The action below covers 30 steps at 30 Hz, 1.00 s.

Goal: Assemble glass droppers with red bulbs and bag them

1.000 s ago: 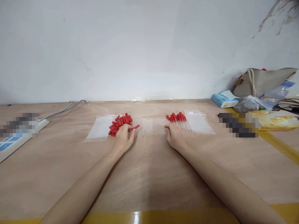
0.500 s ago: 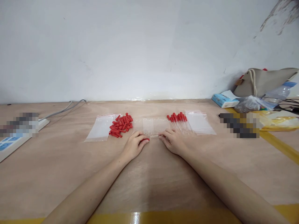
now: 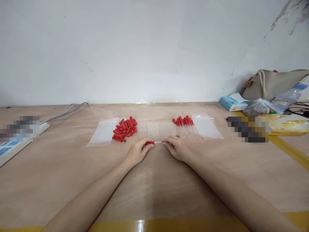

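Observation:
My left hand (image 3: 137, 151) pinches a red rubber cap (image 3: 149, 143), and my right hand (image 3: 177, 148) pinches the other end of a clear thin tube (image 3: 158, 142). The cap and tube meet end to end between my hands, just above the table. Behind them lies a row of clear tubes (image 3: 158, 130). A pile of loose red caps (image 3: 125, 129) sits to the left. A group of capped tubes (image 3: 185, 125) lies to the right.
Clear zip bags lie at the left (image 3: 102, 131) and right (image 3: 207, 127) of the row. A white power strip (image 3: 14, 145) and cable are far left. A tissue box (image 3: 232, 102), a cloth bag (image 3: 272, 84) and plastic bags crowd the far right. Yellow tape (image 3: 289, 151) marks the wooden table.
My left hand took a red cap from the pile and my right hand took a tube; both came toward the middle and brought cap and tube together.

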Tool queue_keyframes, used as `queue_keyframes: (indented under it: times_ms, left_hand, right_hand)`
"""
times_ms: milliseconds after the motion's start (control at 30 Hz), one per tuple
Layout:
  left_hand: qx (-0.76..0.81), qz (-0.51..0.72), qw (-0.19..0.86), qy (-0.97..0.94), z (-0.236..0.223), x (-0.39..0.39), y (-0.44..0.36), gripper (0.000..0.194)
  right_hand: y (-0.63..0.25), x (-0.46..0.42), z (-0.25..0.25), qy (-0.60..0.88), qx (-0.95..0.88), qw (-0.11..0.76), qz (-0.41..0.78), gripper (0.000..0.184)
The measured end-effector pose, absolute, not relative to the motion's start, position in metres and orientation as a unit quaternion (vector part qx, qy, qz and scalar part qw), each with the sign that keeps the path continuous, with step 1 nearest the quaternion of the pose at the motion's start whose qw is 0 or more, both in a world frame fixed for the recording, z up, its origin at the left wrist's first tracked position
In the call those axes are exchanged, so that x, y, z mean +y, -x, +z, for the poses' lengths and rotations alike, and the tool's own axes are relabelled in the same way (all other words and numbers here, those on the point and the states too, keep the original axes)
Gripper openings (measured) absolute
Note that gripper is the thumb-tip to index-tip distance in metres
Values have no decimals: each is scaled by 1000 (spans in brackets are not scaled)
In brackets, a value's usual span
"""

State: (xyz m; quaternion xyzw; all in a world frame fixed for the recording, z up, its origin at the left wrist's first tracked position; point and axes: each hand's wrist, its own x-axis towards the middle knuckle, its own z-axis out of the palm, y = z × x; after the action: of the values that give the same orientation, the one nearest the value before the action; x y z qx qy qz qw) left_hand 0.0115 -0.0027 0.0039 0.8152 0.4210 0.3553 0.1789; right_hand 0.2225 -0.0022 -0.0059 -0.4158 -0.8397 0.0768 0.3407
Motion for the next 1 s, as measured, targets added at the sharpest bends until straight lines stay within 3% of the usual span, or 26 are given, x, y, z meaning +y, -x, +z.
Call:
queue_keyframes:
  times_ms: [200, 633, 1000]
  left_hand:
    - [403, 348, 193, -824, 5, -7, -12, 15]
    - [366, 324, 106, -866, 7, -8, -12, 13]
    - [353, 293, 92, -884, 4, -8, -11, 18]
  right_hand:
    - [-225, 0, -6, 396, -852, 330, 91, 20]
    - [-225, -4, -2, 400, -868, 292, -17, 23]
    - [-217, -9, -2, 378, -886, 270, -23, 26]
